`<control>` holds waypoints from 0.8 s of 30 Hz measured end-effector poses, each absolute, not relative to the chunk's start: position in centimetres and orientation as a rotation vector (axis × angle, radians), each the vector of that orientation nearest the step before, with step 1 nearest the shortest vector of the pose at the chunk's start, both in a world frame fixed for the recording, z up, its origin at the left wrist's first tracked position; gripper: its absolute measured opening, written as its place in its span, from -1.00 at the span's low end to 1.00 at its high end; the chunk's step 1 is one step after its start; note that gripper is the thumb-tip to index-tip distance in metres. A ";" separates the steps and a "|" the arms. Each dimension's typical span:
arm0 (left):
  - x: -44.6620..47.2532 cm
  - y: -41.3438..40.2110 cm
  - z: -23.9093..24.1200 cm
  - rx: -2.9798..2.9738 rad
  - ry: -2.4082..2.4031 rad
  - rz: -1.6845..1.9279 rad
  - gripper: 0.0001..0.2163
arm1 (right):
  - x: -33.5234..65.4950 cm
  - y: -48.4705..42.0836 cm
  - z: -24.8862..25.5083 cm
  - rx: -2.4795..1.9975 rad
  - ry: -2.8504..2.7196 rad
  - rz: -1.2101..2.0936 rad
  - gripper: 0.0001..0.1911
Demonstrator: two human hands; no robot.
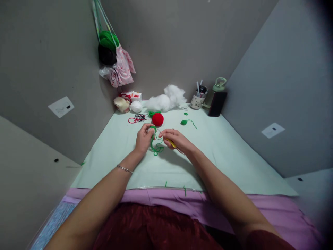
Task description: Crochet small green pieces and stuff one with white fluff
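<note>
My left hand (144, 138) is closed in a pinch on a small green crochet piece (153, 129) above the pale green table. Green yarn (156, 148) trails from it in loops onto the table between my hands. My right hand (174, 139) is closed around a yellow-handled crochet hook (172, 143), its tip pointing toward the green piece. A red crocheted ball (158, 119) lies just beyond my hands. A small green ball with a yarn tail (184, 122) rests to the right of it.
White stuffing (166, 99), a white ball (136, 106), a red-and-white box (133, 95) and tangled red and black threads (136, 119) lie at the back. A cup of tools (198, 98), a bottle (217, 88) and a dark box (217, 103) stand back right. Bags (114, 62) hang on the wall.
</note>
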State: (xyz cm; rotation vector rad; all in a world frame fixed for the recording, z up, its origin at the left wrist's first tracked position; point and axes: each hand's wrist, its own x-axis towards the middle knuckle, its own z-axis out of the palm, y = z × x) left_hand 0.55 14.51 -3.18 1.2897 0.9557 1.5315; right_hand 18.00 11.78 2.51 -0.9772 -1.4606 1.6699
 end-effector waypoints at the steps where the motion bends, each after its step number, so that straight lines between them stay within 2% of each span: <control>1: 0.6 14.5 -3.3 1.301 0.955 1.539 -0.76 | 17.7 11.6 2.5 -0.952 -1.442 1.711 -0.78; 14: 0.9 14.3 -4.0 1.468 1.015 1.554 -0.82 | 18.0 12.5 1.9 -0.818 -1.100 2.049 -0.81; 24: 0.5 14.4 -4.2 1.616 1.045 1.519 -0.78 | 18.3 13.0 2.1 -0.810 -0.918 2.166 -0.68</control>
